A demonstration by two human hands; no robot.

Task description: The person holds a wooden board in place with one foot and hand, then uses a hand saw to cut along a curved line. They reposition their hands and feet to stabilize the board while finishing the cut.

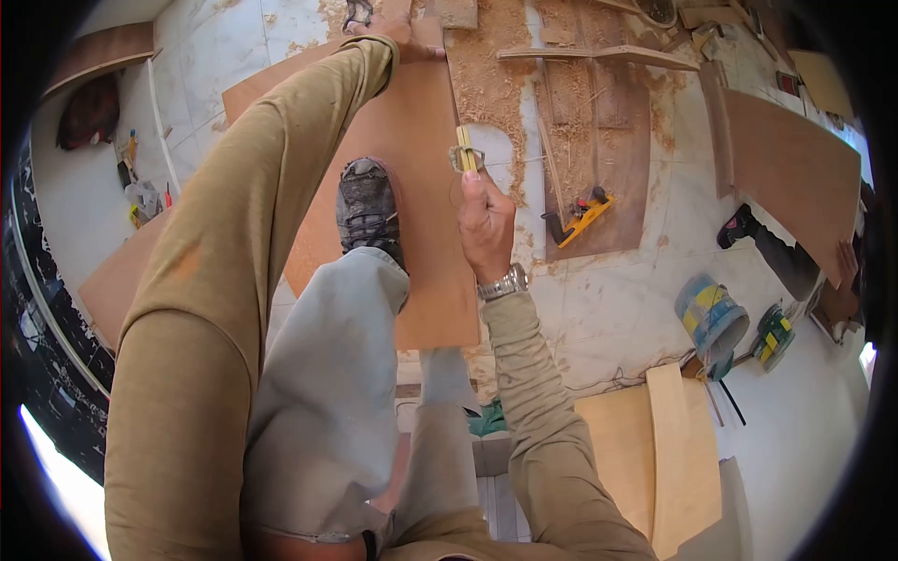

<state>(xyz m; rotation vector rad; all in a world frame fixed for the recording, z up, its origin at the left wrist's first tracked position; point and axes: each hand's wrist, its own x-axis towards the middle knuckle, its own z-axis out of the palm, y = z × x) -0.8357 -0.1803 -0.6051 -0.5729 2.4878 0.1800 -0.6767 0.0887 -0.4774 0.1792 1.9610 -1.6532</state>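
A long reddish-brown wooden board (435,280) lies under my left shoe (368,208). At its far end my left hand (404,42) rests on the wood, fingers apart, its far side partly hidden. Along the board's right edge, my right hand (487,224), with a metal watch at the wrist, is closed around what looks like a marking gauge (465,150). Its two yellow stems pass through a greyish block, and its lower end is hidden in my fingers.
An orange-yellow hand plane (585,221) sits on a shavings-covered panel (617,238) to the right. Beyond are a blue bucket (706,313), a green tub (773,338) and a curved panel (790,168) beside another person's leg (786,262). Pale sheets (617,439) lie lower right.
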